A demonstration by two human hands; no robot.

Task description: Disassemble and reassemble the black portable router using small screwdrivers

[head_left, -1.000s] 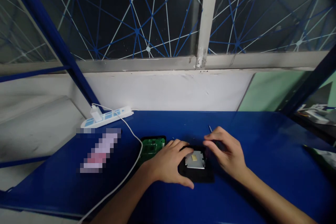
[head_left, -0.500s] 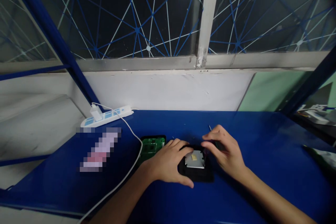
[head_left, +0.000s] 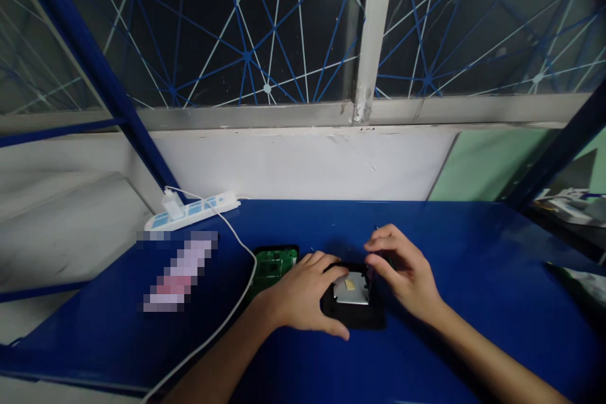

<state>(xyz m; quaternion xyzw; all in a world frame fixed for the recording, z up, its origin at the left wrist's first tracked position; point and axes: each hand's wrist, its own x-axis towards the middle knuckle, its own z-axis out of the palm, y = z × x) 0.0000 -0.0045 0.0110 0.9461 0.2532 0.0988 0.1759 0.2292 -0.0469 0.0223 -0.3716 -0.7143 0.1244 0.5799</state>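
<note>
A black plastic casing (head_left: 355,317) lies on the blue table, with a silver metal plate (head_left: 349,295) inside it and a small tan patch (head_left: 350,285) on the plate. My left hand (head_left: 303,297) grips the casing's left side, fingers over the far edge and thumb near the close edge. Over the casing's right side, my right hand (head_left: 402,268) is curled in a pinch around a thin tool (head_left: 377,228); its far tip shows past the fingers, and the rest is mostly hidden. Left of the casing, a green circuit board (head_left: 272,265) sits in a black shell, partly behind my left hand.
A white cable (head_left: 237,303) runs from a plug in the white power strip (head_left: 194,211) across the table (head_left: 440,233) to the near edge. A pixelated pinkish item (head_left: 180,274) lies on the left. A dark green and white package (head_left: 580,284) is at the right edge.
The right hand's fingers have shifted very slightly, and less of the thin tool's tip shows. The left hand and casing stay in place.
</note>
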